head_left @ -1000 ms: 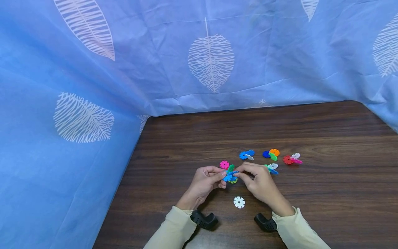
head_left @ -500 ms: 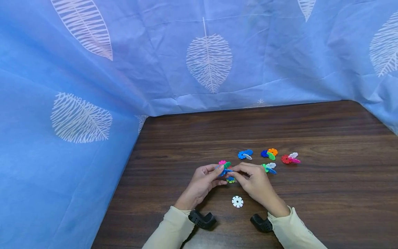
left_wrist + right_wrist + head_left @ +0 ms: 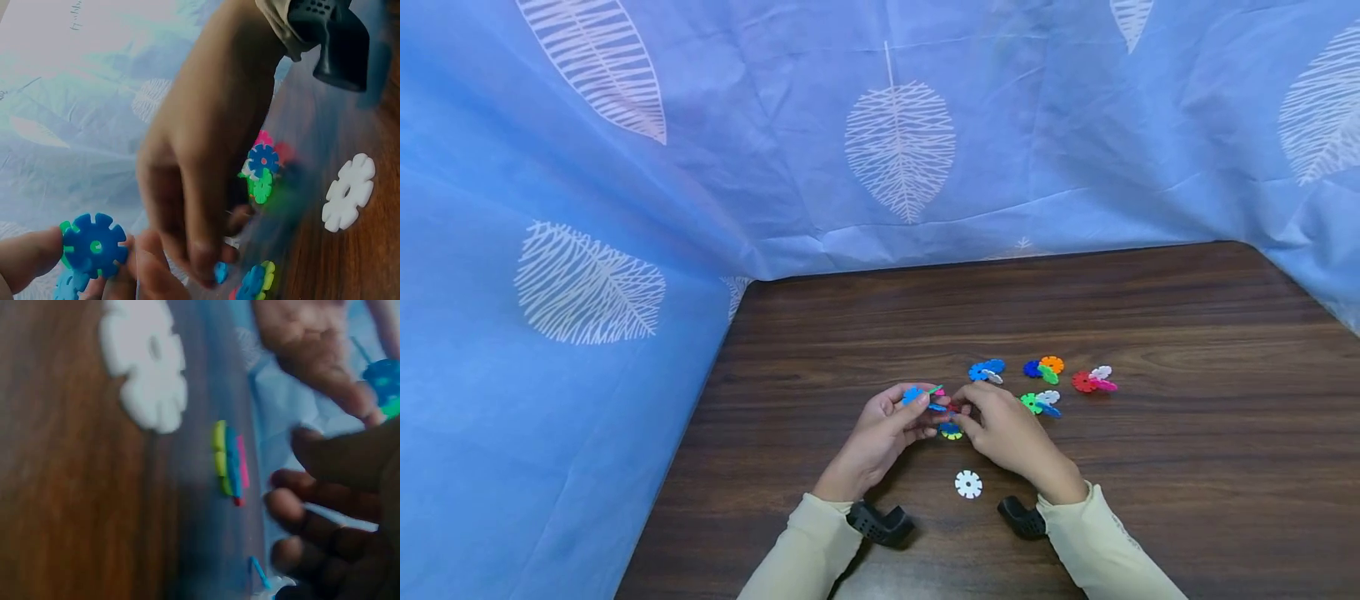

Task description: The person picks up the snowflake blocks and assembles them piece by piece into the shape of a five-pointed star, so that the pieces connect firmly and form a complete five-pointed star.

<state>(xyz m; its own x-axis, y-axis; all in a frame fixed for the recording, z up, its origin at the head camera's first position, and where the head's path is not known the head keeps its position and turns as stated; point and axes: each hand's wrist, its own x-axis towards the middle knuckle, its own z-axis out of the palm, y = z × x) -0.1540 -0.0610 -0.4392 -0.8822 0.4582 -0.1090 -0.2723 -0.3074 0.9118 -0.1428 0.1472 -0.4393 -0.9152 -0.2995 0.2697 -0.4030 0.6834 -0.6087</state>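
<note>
My left hand [image 3: 880, 433] pinches a joined cluster of small notched plastic discs between thumb and fingers. A blue disc [image 3: 97, 247] of that cluster faces the left wrist camera, with green peeking out behind it and another blue disc [image 3: 70, 285] below. Close beside it, my right hand [image 3: 1011, 425] has loosely bent fingers. In the right wrist view, its thumb and fingers [image 3: 287, 509] stand apart with nothing between them. Beneath the hands lies a small pile of loose discs, a yellow-green disc [image 3: 220, 456] and a blue disc [image 3: 232, 462] among them.
A white notched disc [image 3: 968, 484] lies flat nearer me. Behind and right sit joined disc clusters: blue and white [image 3: 985, 371], orange, blue and green [image 3: 1043, 368], red, pink and white [image 3: 1093, 380], green, white and blue [image 3: 1040, 404]. Blue leaf-patterned cloth [image 3: 805, 167] borders the wooden table [image 3: 865, 325].
My right fingers have come away from the cluster and dropped toward the loose discs. My left hand has drawn the cluster slightly left and turned it.
</note>
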